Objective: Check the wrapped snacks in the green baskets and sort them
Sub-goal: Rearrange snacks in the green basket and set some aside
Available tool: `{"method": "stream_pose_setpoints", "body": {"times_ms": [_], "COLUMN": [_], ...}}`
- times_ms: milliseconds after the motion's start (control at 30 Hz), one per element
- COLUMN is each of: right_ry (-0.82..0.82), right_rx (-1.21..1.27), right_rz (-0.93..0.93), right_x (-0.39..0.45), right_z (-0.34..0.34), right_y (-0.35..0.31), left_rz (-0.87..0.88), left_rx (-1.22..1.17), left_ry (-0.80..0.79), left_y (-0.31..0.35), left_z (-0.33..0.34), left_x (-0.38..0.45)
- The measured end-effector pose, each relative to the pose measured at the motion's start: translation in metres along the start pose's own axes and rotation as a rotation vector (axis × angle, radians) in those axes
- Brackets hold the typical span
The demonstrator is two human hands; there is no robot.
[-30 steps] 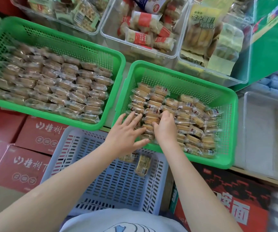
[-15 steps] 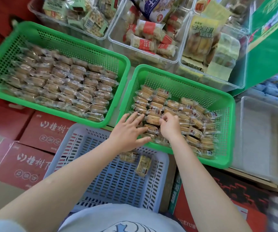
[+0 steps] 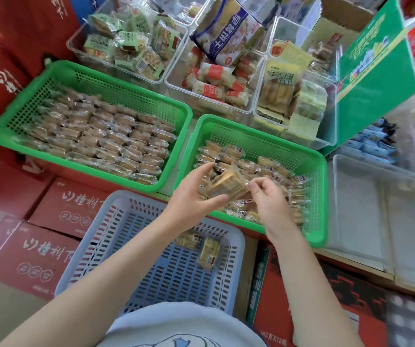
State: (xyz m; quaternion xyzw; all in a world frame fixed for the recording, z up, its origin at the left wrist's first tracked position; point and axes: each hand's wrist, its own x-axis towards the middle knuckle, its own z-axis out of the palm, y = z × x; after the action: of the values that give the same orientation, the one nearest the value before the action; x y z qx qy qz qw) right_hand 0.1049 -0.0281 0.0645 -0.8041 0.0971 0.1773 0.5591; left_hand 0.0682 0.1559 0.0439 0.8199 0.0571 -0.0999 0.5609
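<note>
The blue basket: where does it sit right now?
In the head view, the blue basket sits lower centre, nearest the person, just in front of both green baskets, resting on red cartons.

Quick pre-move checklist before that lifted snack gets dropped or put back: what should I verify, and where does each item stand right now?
1. Wrapped snack held by both hands: ok, left hand grips one end, right hand pinches the other.
2. Snack lifted free of the right green basket: ok, it sits above the rows.
3. Wrapper and label condition: cannot tell, the packet is blurred.
4. Blue basket has room: ok, only two packets lie inside.
5. Path to the blue basket: ok, nothing lies between.
6. Left green basket: ok, its rows lie neat, no hand in it.
</note>
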Motion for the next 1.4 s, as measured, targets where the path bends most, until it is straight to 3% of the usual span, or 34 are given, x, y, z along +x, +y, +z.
{"method": "stream_pose_setpoints", "body": {"times_ms": [67,267,567,733,867,1067,1200,1267,1333,1400], "right_ry": [-0.110,-0.165,0.004,-0.035,0.036,0.070,-0.276,-0.335,-0.292,-0.242], "right_rx": [-0.042,-0.012,-0.201,-0.297,-0.321,-0.102,-0.156,-0.144,-0.012,0.097], "right_rz": [-0.003,-0.088,-0.318,-0.426,-0.457,-0.313,-0.087,-0.057,-0.029,0.009], "right_x": [-0.019,-0.062,-0.094,-0.109,-0.112,-0.116,-0.117,-0.119,-0.121,-0.122], "right_z": [0.007,0.014,0.019,0.029,0.030,0.039,0.039,0.043,0.047,0.048], "right_y": [-0.003,-0.003,0.006,0.008,0.011,0.010,0.010,0.013,0.013,0.010], "left_rz": [-0.044,-0.087,-0.180,-0.263,-0.301,-0.347,-0.393,-0.395,-0.368,-0.209], "left_rx": [-0.133,-0.332,-0.418,-0.579,-0.645,-0.726,-0.823,-0.796,-0.730,-0.542], "left_ry": [-0.048,-0.077,-0.123,-0.073,-0.065,0.021,0.153,0.144,0.090,-0.003], "left_y": [0.008,0.006,0.010,0.007,0.000,-0.008,-0.013,-0.011,-0.007,-0.009], "left_z": [-0.003,-0.012,-0.005,-0.006,-0.011,-0.019,-0.027,-0.031,-0.033,-0.036], "left_x": [-0.010,-0.053,-0.092,-0.098,-0.101,-0.102,-0.099,-0.098,-0.099,-0.099]}}
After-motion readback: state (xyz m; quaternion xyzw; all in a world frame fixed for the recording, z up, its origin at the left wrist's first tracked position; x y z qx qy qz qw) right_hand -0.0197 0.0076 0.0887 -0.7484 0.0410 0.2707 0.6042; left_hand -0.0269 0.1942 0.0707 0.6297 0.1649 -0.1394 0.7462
